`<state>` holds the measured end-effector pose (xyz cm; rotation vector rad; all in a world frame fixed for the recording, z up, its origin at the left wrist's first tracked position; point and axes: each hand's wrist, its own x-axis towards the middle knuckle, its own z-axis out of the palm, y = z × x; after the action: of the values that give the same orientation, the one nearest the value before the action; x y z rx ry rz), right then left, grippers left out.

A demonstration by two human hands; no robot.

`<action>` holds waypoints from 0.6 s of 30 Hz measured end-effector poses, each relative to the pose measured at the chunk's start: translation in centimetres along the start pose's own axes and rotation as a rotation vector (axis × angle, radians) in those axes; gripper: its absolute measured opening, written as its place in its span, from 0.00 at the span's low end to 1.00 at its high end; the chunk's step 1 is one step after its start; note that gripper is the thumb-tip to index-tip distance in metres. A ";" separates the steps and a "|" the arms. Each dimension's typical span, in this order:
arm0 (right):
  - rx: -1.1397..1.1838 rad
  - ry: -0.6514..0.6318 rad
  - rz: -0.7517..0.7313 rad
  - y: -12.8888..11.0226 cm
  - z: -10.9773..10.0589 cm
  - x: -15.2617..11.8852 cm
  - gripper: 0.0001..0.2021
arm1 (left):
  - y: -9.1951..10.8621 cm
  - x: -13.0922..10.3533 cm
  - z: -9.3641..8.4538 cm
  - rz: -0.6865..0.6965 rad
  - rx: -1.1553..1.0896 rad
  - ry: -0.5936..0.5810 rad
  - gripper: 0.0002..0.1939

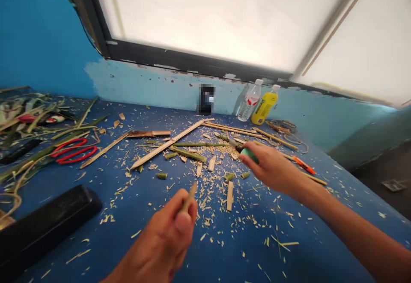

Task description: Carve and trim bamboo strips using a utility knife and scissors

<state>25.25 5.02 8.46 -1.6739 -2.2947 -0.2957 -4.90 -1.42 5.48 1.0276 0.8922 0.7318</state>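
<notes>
My left hand (173, 227) is closed around a short pale strip of bamboo (190, 195), whose tip points up and away from me. Farther off to the right, my right hand (261, 163) grips a knife with a green handle (250, 155). The knife's blade (233, 144) points left over a heap of shavings (229, 152). Between the hands lie small pale bamboo pieces (230, 196) and cut green bits on the blue table (180, 253). A long pointed bamboo strip (170, 145) lies beyond my left hand.
Red-handled scissors (77, 153) and a black elongated object (51, 223) lie left. A clear bottle (249, 101) and a yellow bottle (266, 105) stand by the wall. An orange tool (303, 164) and thin sticks (278, 138) lie right. Plant strips (28, 116) are piled far left.
</notes>
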 end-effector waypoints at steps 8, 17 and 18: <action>0.090 -0.175 -0.182 -2.3 3.6 -2.9 0.15 | 1.1 -0.7 -1.6 -0.025 -0.249 0.004 0.21; 0.550 -0.225 -0.280 -7.7 1.0 -3.8 0.14 | 3.9 1.8 2.2 0.243 -0.117 0.029 0.20; 0.643 -0.271 -0.313 -8.8 0.6 -4.1 0.14 | 3.8 1.9 2.5 0.275 -0.086 0.039 0.20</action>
<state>17.94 -1.18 6.48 -1.0822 -2.4614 0.5883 -2.20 0.55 9.06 1.0739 0.7528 1.0155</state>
